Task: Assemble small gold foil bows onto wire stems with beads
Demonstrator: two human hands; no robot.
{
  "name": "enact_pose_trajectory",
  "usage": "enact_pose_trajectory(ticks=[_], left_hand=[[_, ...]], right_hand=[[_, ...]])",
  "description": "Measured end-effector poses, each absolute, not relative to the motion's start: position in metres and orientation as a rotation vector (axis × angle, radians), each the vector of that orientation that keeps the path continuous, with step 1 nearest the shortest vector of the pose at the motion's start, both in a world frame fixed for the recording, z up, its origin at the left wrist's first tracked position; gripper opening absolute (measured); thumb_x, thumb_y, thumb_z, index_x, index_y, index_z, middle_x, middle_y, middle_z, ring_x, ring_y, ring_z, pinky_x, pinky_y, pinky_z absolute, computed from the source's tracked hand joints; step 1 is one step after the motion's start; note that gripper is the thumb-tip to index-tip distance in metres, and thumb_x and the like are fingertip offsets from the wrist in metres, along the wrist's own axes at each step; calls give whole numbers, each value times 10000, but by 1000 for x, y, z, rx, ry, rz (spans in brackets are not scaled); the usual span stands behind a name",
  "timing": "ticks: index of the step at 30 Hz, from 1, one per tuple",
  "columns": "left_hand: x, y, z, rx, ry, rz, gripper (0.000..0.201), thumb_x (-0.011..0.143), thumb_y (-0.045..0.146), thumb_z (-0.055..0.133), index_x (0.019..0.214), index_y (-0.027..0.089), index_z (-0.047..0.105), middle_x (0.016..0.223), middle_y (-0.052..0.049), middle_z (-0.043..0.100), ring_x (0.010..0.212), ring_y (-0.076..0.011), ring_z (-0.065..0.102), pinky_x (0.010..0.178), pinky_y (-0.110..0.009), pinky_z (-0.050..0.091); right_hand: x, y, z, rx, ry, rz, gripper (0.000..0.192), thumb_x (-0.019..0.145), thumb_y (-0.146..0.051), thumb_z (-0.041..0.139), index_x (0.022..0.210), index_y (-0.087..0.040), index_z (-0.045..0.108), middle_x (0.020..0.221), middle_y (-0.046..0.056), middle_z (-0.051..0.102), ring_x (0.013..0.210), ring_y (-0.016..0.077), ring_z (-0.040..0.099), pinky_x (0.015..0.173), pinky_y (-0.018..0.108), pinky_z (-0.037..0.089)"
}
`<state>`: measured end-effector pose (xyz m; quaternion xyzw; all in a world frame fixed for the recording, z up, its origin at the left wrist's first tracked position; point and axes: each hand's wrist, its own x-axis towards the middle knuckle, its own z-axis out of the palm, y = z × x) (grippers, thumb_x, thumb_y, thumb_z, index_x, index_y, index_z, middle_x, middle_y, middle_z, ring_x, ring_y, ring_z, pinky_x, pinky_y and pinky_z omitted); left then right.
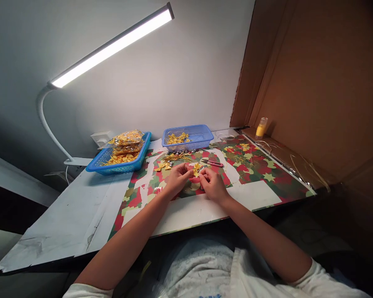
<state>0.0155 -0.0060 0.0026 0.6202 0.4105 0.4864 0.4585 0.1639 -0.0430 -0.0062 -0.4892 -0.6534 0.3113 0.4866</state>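
Observation:
Over the middle of the patterned mat, a small yellow ribbon bow (pixel 197 169) sits between my two hands. My left hand (pixel 180 176) pinches it from the left side. From the right, my right hand (pixel 211 182) has thumb and finger pressed together at the bow's lower edge; any finer piece there is too small to make out. Several loose yellow bows (pixel 163 166) lie just beyond my left hand. Behind them is a bundle of gold ties (pixel 177 157). Pink-handled thread snips (pixel 212 163) rest on the mat beyond my right hand.
A blue basket (pixel 95 167) with bagged yellow bows stands left; a lilac-blue basket (pixel 202 145) with loose bows stands at the back. A lamp (pixel 112 47) reaches overhead. At right are a small yellow bottle (pixel 261 128), gold strands (pixel 244 160) and a cardboard wall (pixel 317 82).

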Motion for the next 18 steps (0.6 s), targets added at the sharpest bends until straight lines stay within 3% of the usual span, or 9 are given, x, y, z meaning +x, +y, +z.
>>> enact_pose_trajectory(ticks=[18], left_hand=[[16, -7, 4, 1523, 994, 1219, 248, 658, 367, 673, 632, 170, 525, 578, 32, 534, 536, -88, 476, 534, -213, 394]], right_hand=[[163, -43, -6, -1146, -1565, 801, 178, 836, -337, 440, 701, -221, 443, 494, -45, 486, 436, 118, 415, 467, 237, 311]])
